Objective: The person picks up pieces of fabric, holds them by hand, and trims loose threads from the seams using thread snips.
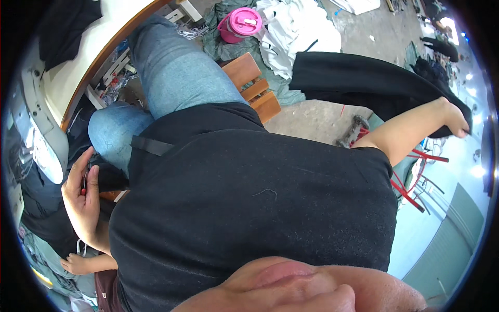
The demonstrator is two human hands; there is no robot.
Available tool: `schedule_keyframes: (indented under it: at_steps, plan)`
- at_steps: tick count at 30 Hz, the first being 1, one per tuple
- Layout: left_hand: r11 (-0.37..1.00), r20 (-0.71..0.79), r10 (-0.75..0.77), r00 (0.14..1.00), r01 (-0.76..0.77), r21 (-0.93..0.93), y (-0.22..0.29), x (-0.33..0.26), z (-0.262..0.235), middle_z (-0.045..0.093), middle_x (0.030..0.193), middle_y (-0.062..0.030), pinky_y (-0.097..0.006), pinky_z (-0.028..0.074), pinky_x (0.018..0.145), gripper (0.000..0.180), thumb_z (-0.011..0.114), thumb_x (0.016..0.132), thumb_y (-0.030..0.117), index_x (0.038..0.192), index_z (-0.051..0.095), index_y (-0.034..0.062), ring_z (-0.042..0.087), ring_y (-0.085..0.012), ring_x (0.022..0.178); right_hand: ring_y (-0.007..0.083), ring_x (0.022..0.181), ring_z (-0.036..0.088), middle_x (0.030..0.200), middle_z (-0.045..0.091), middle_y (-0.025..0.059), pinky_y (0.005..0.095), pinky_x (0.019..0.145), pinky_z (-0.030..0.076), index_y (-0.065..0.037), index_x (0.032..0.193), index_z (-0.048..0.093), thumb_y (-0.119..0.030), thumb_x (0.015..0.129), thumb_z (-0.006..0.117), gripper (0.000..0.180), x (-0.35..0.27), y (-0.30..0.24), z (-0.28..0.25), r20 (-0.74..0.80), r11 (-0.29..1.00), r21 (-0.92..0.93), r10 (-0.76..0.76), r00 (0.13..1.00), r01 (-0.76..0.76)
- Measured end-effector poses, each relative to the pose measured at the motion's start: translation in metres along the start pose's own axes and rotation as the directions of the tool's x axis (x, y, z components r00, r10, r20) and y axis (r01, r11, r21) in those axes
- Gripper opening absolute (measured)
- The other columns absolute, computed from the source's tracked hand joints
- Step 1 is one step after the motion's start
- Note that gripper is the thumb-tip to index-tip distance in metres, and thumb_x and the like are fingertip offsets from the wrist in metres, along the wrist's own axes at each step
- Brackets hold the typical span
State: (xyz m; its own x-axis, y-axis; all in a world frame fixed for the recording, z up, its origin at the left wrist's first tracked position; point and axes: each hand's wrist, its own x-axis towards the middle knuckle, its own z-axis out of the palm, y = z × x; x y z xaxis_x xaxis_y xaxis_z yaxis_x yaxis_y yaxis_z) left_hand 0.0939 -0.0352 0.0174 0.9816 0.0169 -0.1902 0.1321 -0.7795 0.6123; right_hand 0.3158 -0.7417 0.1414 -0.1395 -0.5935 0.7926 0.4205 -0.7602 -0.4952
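Observation:
At the far right, my right hand [455,119] is closed on one end of a long piece of black cloth [353,75]. My arm is stretched out sideways, and the cloth spreads from the hand back toward the white pile. On the left side, my left hand [83,200] is raised beside my knee, fingers bent and thumb near them. A small red and dark object [83,185] shows between thumb and fingers; most of it is hidden, so its kind is unclear. Close to this hand is a pale sewing machine [48,117].
A light table [117,15] with a brown edge carries black cloth [67,34]. Beyond my knees stand a pink lidded bucket [240,25] and a white fabric heap [299,39]. A wooden stool [266,106] and a red-framed stool [408,195] are nearby. Another person's hand [78,264] shows lower left.

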Motion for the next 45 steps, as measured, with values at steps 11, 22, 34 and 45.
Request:
schedule_keyframes:
  at_steps: [11,22,34,45]
  plan:
    - [0.977,0.212,-0.207,0.955,0.193,0.086,0.045,0.018,-0.004,0.070,0.106,-0.0131,-0.025,0.045,0.077,0.027,0.058,0.094,0.007,0.121,0.064,0.0003,0.058,-0.0123,0.084,0.0264,0.095,0.059,0.110,0.060,0.0207,0.0420,0.088,0.047,0.005,0.116,0.049,-0.016,0.102,0.038,0.027,-0.065,0.112,-0.145,-0.357,0.858,-0.482,-0.007,0.934,-0.178]
    - [0.996,0.117,-0.077,0.990,0.070,0.061,0.079,0.035,0.021,0.067,0.088,-0.0105,-0.023,0.041,0.066,0.022,0.061,0.093,0.005,0.113,0.066,-0.0015,0.050,-0.0100,0.070,0.0294,0.096,0.063,0.106,0.066,0.0203,0.0372,0.086,0.049,0.005,0.101,0.064,-0.007,0.091,0.049,0.022,-0.406,0.098,-0.124,0.118,0.286,-0.774,0.942,0.314,-0.565]
    - [0.596,-0.402,0.389,0.829,-0.559,-0.576,0.072,0.033,0.035,0.054,0.063,-0.0029,-0.030,0.037,0.057,0.024,0.060,0.093,0.017,0.094,0.069,-0.0048,0.047,-0.0118,0.053,0.0289,0.127,0.050,0.125,0.061,0.0131,0.0405,0.105,0.039,-0.003,0.123,0.061,-0.019,0.083,0.077,0.046,-0.364,-0.251,0.010,0.640,0.503,0.330,-0.741,-0.202,-0.799]
    - [0.332,-0.684,-0.231,0.692,-0.604,-0.724,-0.039,-0.072,0.011,0.037,0.058,0.0038,-0.021,0.027,0.042,0.020,0.049,0.101,0.009,0.109,0.059,-0.0060,0.030,-0.0042,0.046,0.0167,0.076,0.066,0.087,0.070,0.0093,0.0287,0.069,0.051,0.002,0.103,0.067,-0.009,0.089,0.067,0.019,-0.430,-0.307,0.039,0.619,0.508,0.005,-0.678,-0.396,-0.862]
